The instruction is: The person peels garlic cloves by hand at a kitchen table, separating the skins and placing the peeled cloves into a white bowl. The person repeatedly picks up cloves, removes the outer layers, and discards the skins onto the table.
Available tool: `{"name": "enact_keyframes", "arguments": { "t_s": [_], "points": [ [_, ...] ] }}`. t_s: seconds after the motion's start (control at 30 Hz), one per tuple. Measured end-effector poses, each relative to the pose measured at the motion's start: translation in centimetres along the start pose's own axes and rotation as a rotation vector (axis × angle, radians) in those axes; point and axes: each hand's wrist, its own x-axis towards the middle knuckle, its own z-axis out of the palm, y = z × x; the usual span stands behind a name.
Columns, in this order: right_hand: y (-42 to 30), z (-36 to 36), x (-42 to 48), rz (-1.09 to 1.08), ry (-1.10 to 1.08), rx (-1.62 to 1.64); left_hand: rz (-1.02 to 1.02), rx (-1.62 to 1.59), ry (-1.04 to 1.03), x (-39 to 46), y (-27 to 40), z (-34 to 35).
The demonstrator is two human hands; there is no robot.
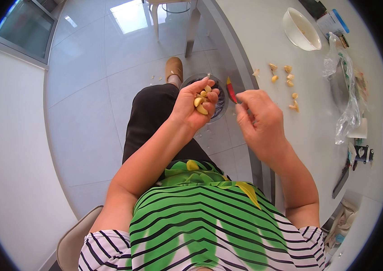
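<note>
Several peeled garlic cloves (201,101) lie in my left hand (191,105), which is cupped around them with the palm up. Just right of it, my right hand (262,122) pinches the lower end of a small red and yellow tool (231,90), perhaps a knife. The tool points away from me, and part of it is hidden by the fingers. Under my left hand stands a round bin (224,106) lined with a dark plastic bag. More garlic cloves (290,77) are spread on the white table (266,40) to the right.
On the table are a white bowl (291,28), a tub with a blue lid (330,23), a clear plastic bag (342,125) and a dark phone-like object (340,183). Skin scraps (156,78) dot the tiled floor. A chair (76,237) is at lower left.
</note>
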Motion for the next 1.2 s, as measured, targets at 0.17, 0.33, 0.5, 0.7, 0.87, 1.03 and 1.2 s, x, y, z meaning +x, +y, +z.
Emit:
{"name": "enact_keyframes", "arguments": {
  "t_s": [0.17,0.33,0.5,0.7,0.87,1.03,1.2],
  "points": [
    [-2.0,-0.1,0.2,-0.083,-0.22,0.135,-0.111,0.001,-0.195,4.4,1.9,-2.2],
    [-2.5,0.7,-0.5,-0.143,-0.291,0.247,0.046,0.254,-0.104,6.6,5.3,-0.3],
    [0.0,1.2,-1.1,-0.104,-0.396,0.171,0.478,0.85,-0.047,1.5,9.7,2.3],
    [1.6,1.7,-0.7,-0.019,-0.404,0.168,0.331,1.984,-0.255,-8.4,9.0,-3.9],
    [1.9,1.9,-1.1,0.004,-0.411,0.18,0.24,2.553,-0.308,-11.6,3.8,-8.0],
    [2.4,2.3,-1.5,-0.031,-0.372,0.14,0.368,2.656,-0.259,-11.0,2.4,-8.9],
    [2.2,1.6,-1.3,0.036,-0.404,0.142,0.497,2.427,-0.318,-8.6,2.0,-9.7]
  ]
}}
